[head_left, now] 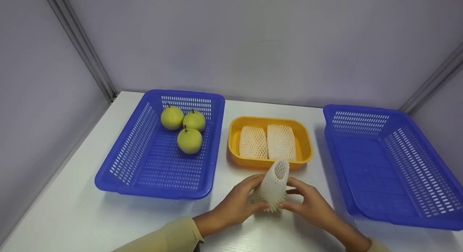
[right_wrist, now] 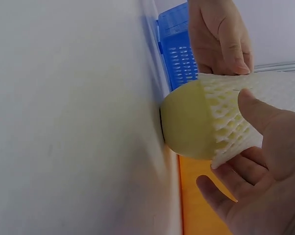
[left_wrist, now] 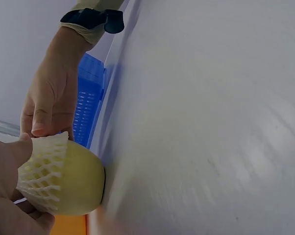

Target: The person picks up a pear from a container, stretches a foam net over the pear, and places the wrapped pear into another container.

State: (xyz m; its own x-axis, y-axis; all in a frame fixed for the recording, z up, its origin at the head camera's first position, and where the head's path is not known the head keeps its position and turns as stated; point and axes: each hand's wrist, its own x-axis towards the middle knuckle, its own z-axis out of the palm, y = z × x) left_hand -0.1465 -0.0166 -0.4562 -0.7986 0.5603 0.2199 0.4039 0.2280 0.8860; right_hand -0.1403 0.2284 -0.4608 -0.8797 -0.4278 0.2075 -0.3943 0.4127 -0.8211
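A white foam fruit net (head_left: 274, 185) stands up between the two hands, its narrow top end gaping. It covers the upper part of a yellow-green pear (right_wrist: 186, 120), whose bare lower part rests on the table in both wrist views; the head view hides this pear. My left hand (head_left: 237, 201) pinches the net's lower edge from the left, thumb in front. From the right, my right hand (head_left: 309, 203) grips the same edge between thumb and fingers. The net (left_wrist: 42, 171) is stretched into open mesh around the fruit.
A blue basket (head_left: 124, 187) at left holds three pears (head_left: 190, 140). Behind the hands, a yellow-orange tub (head_left: 234, 157) contains two flat foam nets (head_left: 281, 141). Another blue basket (head_left: 369, 172) stands at right. Pale walls enclose the white table (head_left: 72, 197).
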